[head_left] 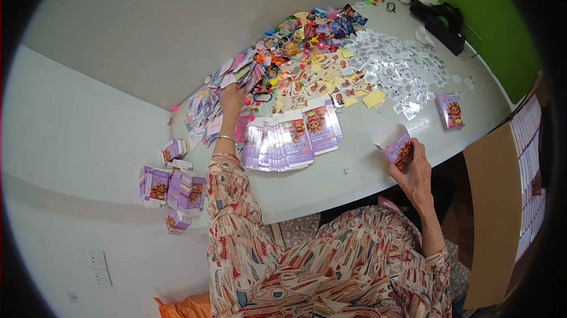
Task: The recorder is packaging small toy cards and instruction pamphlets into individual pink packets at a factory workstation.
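Observation:
My right hand (415, 175) is closed round a small purple carton (397, 151) with a cartoon picture on its front. The carton's top flaps stand up. My left hand (232, 99) reaches into a heap of colourful printed packets (207, 114) at the left of the table; its fingertips are hidden among them, so I cannot tell what they grip. Just right of my left forearm lies a fanned row of flattened purple cartons (277, 144). A closed carton (450, 111) of the same kind stands at the right.
Trinkets (289, 40), printed cards (310, 85) and small clear-white sachets (396, 64) are heaped along the back. Several purple cartons (156, 185) stand at the left edge. A black device (443, 25) sits far right. By the right edge stands a large cardboard box (493, 212) of cartons.

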Available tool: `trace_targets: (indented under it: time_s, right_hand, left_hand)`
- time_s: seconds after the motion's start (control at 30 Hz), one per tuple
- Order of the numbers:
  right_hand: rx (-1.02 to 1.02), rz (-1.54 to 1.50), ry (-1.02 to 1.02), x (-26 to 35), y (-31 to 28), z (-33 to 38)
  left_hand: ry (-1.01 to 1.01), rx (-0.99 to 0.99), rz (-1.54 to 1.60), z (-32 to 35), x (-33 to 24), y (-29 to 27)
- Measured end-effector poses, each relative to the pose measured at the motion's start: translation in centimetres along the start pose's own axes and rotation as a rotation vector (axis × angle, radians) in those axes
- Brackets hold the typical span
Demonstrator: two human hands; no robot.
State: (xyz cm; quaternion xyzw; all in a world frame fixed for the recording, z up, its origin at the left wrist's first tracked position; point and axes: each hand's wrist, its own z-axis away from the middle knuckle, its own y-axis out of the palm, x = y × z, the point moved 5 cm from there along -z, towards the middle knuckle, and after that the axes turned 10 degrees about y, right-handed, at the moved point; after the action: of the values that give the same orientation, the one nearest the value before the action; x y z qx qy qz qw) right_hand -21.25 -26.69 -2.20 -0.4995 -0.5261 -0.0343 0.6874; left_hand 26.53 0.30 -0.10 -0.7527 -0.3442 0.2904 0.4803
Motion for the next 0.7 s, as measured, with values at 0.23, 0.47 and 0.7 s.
trace_targets:
  time_s: [0.23,0.47,0.7]
  right_hand:
    - [-0.02,0.02,-0.042,0.4,0.1,0.0]
    - [-0.029,0.062,-0.008,0.0,0.3,0.1]
    - [-0.023,0.063,-0.033,0.4,0.4,0.1]
  left_hand:
    - [0.205,-0.116,-0.224,-2.5,-1.6,2.1]
    - [0.134,-0.062,-0.368,-4.1,-3.1,1.3]
    - [0.22,0.009,-0.382,-5.9,1.6,4.5]
